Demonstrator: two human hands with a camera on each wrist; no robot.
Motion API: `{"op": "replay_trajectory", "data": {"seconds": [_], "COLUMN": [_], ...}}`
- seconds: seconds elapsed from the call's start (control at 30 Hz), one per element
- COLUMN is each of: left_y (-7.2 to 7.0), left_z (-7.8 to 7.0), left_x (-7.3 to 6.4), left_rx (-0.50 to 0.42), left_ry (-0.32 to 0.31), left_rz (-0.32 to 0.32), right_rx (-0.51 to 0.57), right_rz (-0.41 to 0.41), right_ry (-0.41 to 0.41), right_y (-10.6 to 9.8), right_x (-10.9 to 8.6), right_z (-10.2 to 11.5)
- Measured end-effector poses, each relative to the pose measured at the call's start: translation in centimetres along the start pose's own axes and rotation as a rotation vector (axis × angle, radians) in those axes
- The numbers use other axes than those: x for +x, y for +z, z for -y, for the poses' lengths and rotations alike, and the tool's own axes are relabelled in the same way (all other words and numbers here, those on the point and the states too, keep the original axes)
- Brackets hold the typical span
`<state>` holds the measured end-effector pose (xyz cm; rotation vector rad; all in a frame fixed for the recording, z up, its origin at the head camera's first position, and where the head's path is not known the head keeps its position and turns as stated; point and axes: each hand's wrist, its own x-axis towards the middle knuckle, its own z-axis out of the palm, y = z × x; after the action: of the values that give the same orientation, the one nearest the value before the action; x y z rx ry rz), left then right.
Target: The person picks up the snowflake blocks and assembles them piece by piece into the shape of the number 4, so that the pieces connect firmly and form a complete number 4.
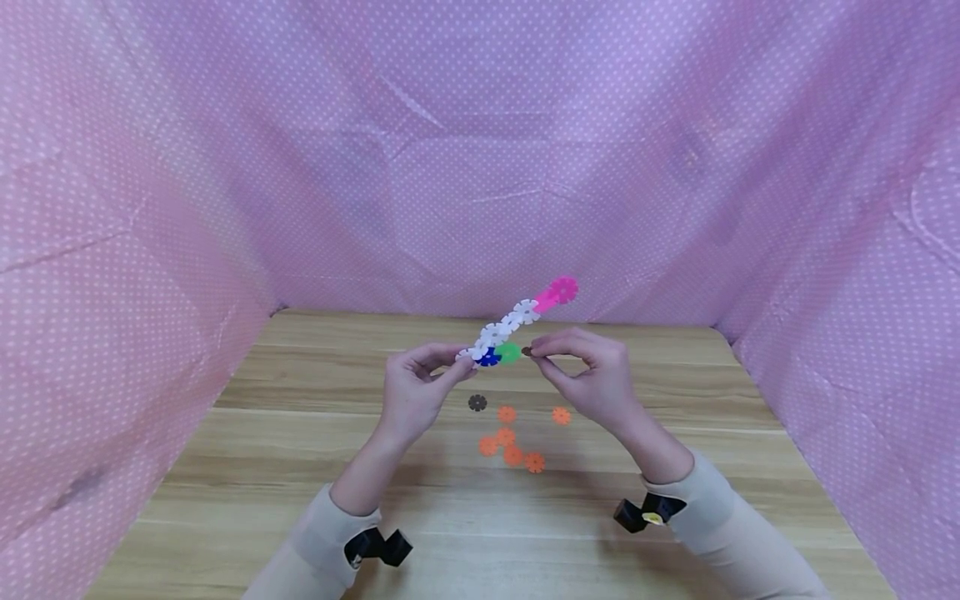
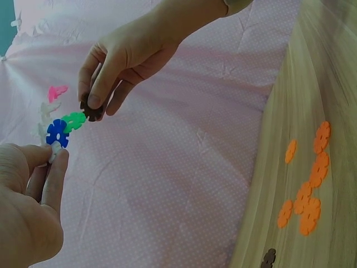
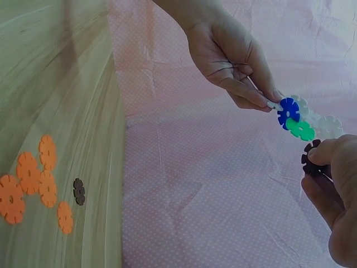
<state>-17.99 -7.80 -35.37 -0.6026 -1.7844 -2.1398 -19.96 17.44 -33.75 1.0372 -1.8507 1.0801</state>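
Note:
Above the table, my left hand (image 1: pixel 416 387) pinches a white notched disc at the lower end of a chain of snowflake discs. White discs (image 1: pixel 495 335) run up and away to pink discs (image 1: pixel 564 290) at the far end. Beside the pinched piece a blue disc (image 2: pixel 57 134) is joined, and a green disc (image 3: pixel 301 130) is slotted onto it. Between thumb and fingers my right hand (image 1: pixel 592 375) pinches a brown disc (image 2: pixel 91 108), its edge right at the green disc's rim. Part of the brown disc is hidden by the fingers.
Several orange discs (image 1: pixel 506 436) lie on the wooden table (image 1: pixel 315 450) below the hands. One brown snowflake disc (image 1: pixel 477 402) lies at their left. Pink dotted cloth (image 1: pixel 480 167) hangs round the table's back and sides.

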Motion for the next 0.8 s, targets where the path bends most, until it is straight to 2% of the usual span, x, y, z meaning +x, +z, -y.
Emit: {"op": "replay_trajectory", "data": {"seconds": [0.5, 0.8], "left_y": [-0.08, -0.01], "left_z": [0.02, -0.06], "left_x": [0.00, -0.07], "left_rx": [0.007, 0.023], "left_ry": [0.004, 0.000], "left_rz": [0.012, 0.013], "right_rx": [-0.013, -0.048], "right_rz": [-0.001, -0.016], "right_ry": [-0.049, -0.176], "right_y": [0.38, 0.49], "right_x": [0.16, 0.22], "right_z": [0.37, 0.13]}}
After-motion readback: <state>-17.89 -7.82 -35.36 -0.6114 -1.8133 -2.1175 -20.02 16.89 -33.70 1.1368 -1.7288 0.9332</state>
